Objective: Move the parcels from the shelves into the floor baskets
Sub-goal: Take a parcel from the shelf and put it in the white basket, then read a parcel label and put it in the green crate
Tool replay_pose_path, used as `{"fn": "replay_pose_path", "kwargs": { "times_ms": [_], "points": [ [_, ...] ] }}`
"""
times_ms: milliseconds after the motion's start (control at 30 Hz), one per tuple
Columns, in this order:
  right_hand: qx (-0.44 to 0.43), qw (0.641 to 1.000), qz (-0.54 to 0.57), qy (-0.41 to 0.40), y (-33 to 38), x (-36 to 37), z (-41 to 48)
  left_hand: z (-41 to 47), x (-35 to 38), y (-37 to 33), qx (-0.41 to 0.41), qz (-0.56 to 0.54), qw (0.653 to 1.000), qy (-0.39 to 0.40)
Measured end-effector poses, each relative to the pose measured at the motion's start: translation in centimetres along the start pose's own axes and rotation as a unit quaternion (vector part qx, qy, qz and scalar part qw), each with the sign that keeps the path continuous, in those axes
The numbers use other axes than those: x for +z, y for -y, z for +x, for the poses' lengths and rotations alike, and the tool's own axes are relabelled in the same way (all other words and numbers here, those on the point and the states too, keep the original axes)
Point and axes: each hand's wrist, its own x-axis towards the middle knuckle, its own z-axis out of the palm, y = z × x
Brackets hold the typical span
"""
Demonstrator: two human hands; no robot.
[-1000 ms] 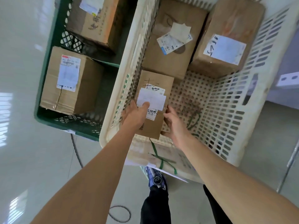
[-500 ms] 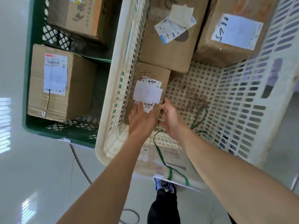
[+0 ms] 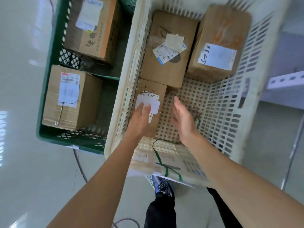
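One small parcel (image 3: 148, 109) in white basket (image 3: 230, 112) | left fingers (image 3: 144, 108) atop | right hand (image 3: 182, 119) clear

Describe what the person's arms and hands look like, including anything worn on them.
Both arms are bare from the bottom of the picture to the fingers: no sleeves show. The left hand and the right hand wear no gloves, and no watch, bracelet or ring can be made out, though the picture is slightly blurred. No markings show on either forearm.

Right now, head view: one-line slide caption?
Left hand rests on small parcel in white basket; right hand open, off it.
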Motion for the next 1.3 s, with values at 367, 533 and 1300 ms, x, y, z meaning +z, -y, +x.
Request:
{"fn": "replay_pose_path", "kwargs": {
  "times_ms": [367, 533, 1300],
  "points": [
    [-0.234, 0.969, 0.079, -0.003, 20.3, -1.9, -23.5, -24.7, -2.6, -17.6, 0.219, -0.096, 0.969, 0.059],
    [-0.298, 0.951, 0.084, 0.011, 26.1, -3.2, -36.2, -35.9, -1.6, -22.6, 0.274, -0.082, 0.955, 0.080],
    [-0.466, 0.877, 0.104, -0.063, 29.4, -35.5, -73.9, -72.2, 28.1, -31.0, 0.428, -0.036, 0.888, 0.165]
  ]
}}
